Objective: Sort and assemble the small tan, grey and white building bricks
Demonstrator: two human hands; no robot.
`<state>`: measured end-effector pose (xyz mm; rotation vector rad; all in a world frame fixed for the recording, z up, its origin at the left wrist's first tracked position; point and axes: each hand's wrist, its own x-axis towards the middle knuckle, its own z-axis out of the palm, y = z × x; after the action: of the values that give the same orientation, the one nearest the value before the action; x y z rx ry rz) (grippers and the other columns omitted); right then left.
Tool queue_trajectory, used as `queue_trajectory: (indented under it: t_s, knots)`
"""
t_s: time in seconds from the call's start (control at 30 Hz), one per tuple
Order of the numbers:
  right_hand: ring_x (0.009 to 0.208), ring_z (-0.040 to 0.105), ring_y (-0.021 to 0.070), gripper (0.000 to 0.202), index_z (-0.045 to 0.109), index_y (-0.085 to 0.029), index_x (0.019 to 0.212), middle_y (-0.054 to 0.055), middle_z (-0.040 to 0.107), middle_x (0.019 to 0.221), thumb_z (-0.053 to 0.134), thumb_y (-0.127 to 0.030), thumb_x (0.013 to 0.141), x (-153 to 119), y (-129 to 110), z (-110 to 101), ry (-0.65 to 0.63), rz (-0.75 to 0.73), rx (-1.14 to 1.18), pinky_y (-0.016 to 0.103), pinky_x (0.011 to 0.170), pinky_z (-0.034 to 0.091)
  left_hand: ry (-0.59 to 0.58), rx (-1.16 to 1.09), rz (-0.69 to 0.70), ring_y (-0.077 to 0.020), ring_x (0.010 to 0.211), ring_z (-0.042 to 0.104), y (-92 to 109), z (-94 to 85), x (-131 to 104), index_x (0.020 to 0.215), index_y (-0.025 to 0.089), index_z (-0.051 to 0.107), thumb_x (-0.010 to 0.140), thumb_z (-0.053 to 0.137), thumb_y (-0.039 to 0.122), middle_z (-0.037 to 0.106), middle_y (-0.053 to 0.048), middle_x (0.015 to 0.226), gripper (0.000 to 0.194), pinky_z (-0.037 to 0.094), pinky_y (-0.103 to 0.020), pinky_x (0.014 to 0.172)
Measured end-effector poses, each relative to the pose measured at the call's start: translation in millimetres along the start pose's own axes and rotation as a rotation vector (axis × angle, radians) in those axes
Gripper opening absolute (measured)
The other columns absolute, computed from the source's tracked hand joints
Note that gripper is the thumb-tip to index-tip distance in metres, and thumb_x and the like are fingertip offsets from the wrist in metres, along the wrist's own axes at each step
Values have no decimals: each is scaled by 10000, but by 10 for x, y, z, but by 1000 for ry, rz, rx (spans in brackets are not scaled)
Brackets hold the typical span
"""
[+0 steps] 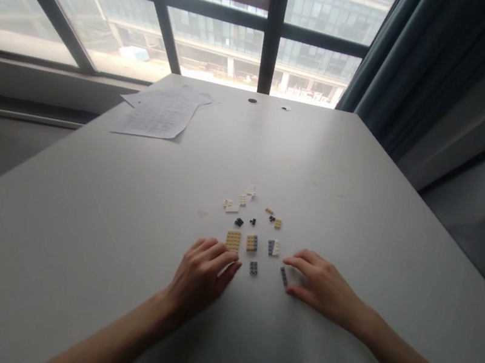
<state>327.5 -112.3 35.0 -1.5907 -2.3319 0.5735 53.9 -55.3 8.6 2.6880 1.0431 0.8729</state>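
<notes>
My left hand [205, 268] rests on the table with loosely curled fingers, just below a tan studded plate [233, 240]. Its thumb and index tips are close together, and I see nothing between them. Around a long dark grey toy-brick plate [284, 276], my right hand [316, 279] has thumb and fingers apart, near the plate's two ends; contact is hard to tell. Between the hands lies a small dark grey studded piece [253, 268]. Above it sit a tan-and-grey joined piece [252, 243] and a grey-and-white joined piece [273, 248].
Farther back are small black pieces [239, 222], a tan piece [278, 224] and several white pieces [232, 209]. Printed papers [156, 112] lie at the white table's [81, 211] far left. Windows stand behind, with a dark curtain [406, 78] on the right.
</notes>
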Motion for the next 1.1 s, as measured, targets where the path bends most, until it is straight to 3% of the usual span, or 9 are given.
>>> queue_trajectory:
  t_s: [0.27,0.33,0.47,0.57,0.63,0.73,0.87,0.97,1.1]
  knots:
    - [911,582,197,221,661,-226,1030,68,622,1033,655,-207,810,59,-23,20,11,-5,195,328,823,474,3,-20,1,-169,719,525,2,-4,-2,796,191,643,876,558,222,621,-35,723,120,403,-310,709]
    - [775,553,163,206,672,-221,1007,58,618,969,667,-287,811,83,-26,40,24,90,490,300,728,466,8,-23,3,-169,713,524,-2,3,-6,793,192,642,873,562,222,617,-34,714,117,403,-308,704]
    - [605,437,101,376,659,-188,996,38,596,837,689,-486,768,158,-39,133,71,275,1370,246,580,399,14,-33,15,-169,706,522,-4,13,-3,794,195,638,870,568,221,614,-30,710,106,403,-308,695]
    - [603,415,85,392,660,-189,981,39,591,873,700,-503,751,218,-40,181,76,296,1625,234,573,381,27,-38,19,-168,697,522,0,9,3,788,195,634,869,568,216,615,-28,707,107,404,-309,683]
    - [598,414,88,359,658,-201,989,23,580,837,670,-494,781,258,-36,172,102,295,1487,236,573,382,33,-39,19,-169,696,525,-1,5,-2,780,196,635,867,572,219,613,-27,701,109,407,-311,682]
    - [679,480,130,264,656,-222,1004,26,588,860,667,-397,807,337,-43,124,181,216,893,277,646,428,25,-41,12,-173,712,536,-9,3,-16,791,200,642,866,573,224,613,-30,706,105,414,-317,698]
    - [977,524,229,220,646,-229,1030,69,598,1050,663,-240,811,466,-82,115,256,-8,189,400,873,446,24,-36,1,-171,720,539,-13,8,-22,809,201,646,871,563,222,618,-35,723,106,415,-318,706]
    - [1008,520,251,242,639,-206,1027,81,605,1055,678,-202,788,538,-102,154,235,-56,-12,437,914,444,25,-35,2,-168,716,534,-8,10,-16,809,202,642,871,563,218,622,-33,729,101,411,-313,699]
    - [1010,517,247,253,636,-195,1031,77,605,1070,682,-214,784,571,-96,184,192,-46,-67,421,912,455,13,-35,0,-168,717,531,-10,11,-18,812,203,637,872,563,220,623,-31,732,97,406,-312,698]
